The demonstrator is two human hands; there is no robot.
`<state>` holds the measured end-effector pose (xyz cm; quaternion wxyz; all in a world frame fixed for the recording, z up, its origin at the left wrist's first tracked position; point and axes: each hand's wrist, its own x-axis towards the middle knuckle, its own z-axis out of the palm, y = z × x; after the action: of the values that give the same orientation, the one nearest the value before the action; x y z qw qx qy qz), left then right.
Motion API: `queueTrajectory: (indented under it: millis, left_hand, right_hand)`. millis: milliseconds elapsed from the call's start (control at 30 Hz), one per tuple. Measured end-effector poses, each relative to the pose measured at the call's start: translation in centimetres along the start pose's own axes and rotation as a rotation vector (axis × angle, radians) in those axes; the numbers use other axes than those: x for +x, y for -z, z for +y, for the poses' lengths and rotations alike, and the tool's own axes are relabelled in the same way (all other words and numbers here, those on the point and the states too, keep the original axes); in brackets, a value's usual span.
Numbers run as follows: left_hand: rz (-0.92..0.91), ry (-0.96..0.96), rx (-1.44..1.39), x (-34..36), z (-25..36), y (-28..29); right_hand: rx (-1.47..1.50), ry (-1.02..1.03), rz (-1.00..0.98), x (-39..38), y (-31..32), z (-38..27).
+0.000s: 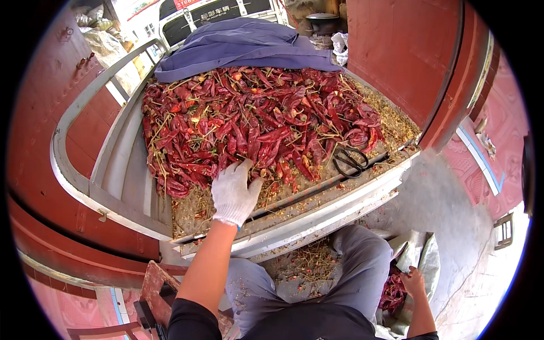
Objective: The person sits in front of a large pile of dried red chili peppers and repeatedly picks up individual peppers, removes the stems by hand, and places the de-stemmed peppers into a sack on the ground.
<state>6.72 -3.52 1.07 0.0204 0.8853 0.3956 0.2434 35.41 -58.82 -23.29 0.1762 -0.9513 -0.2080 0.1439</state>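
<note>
Touching peppers (255, 127) inside bed edge (328, 207): left hand (234, 192), grip spread | right hand (413, 281) at sack (429, 255), can't tell grip | floor (453, 198) open rightward

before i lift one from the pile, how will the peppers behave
The peppers are probably light, looking shrivelled. They may be brittle, since loose bits litter the bed. They lie tangled, so one could drag others.
</note>
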Motion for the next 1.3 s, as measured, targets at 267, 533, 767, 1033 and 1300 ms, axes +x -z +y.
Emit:
queueTrajectory:
  millis: [267, 533, 767, 1033, 1300]
  left_hand:
    - [-0.051, -0.081, 0.268, 5.5, 0.5, -3.3]
    - [0.102, -0.028, 0.165, 2.0, -8.8, -0.7]
    - [0.051, 0.377, -0.383, 0.2, -8.4, 3.0]
    - [0.165, 0.54, -0.789, -1.7, -7.7, 3.0]
    - [-0.175, -0.024, -0.334, -6.8, -0.3, 6.2]
  right_hand:
    - [0.324, -0.027, -0.119, 1.0, -1.7, -1.7]
    - [0.409, 0.067, -0.006, 5.0, -0.1, -5.1]
    - [0.693, 0.348, 0.049, 8.0, 2.3, -20.7]
    - [0.685, 0.849, -0.31, 2.1, 2.7, -43.0]
    - [0.319, 1.438, 0.333, -1.5, 5.6, -50.8]
